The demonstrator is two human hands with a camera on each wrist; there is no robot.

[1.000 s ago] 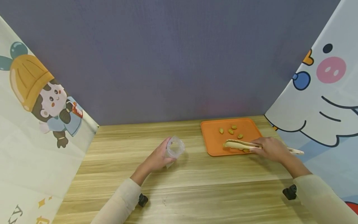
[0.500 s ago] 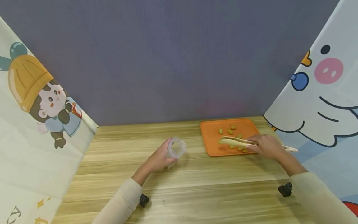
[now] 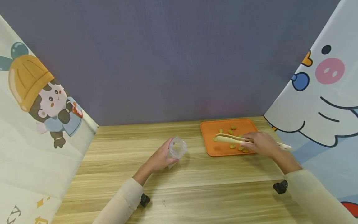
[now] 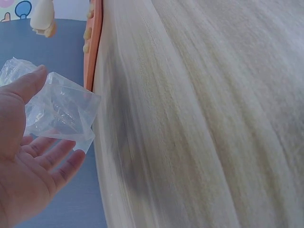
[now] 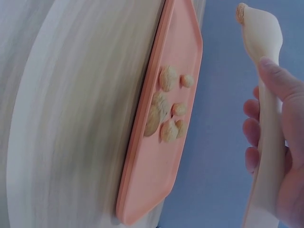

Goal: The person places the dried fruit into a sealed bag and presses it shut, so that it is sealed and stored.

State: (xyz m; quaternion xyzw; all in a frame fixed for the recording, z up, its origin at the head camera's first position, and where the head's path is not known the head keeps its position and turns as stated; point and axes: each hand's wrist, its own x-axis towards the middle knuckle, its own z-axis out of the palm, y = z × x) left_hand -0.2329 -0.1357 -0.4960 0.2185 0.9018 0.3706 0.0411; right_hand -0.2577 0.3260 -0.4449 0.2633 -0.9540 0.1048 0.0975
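Observation:
My left hand (image 3: 158, 159) holds a clear plastic bag (image 4: 61, 111) upright by its side, thumb and fingers around it. Its open mouth faces up in the head view. To the right, my right hand (image 3: 262, 143) grips pale beige tongs (image 3: 230, 140) around their arms, over the orange tray (image 3: 210, 150). At the tongs' tip a brown, wrinkled walnut-like nut (image 5: 241, 14) is pinched, raised above the tray in the right wrist view. Several similar nuts (image 5: 168, 78) lie on the tray, partly hidden by the tongs in the head view.
The tray lies at the back right of the wooden table (image 3: 179, 196). A grey-blue wall (image 3: 179, 62) rises behind it, with cartoon-printed panels (image 3: 321, 102) on either side. Both wrists wear small black cameras (image 3: 144, 200).
The right hand has moved left and slightly up with the tongs, whose tip has risen off the tray with a nut. The left hand and bag have shifted slightly right.

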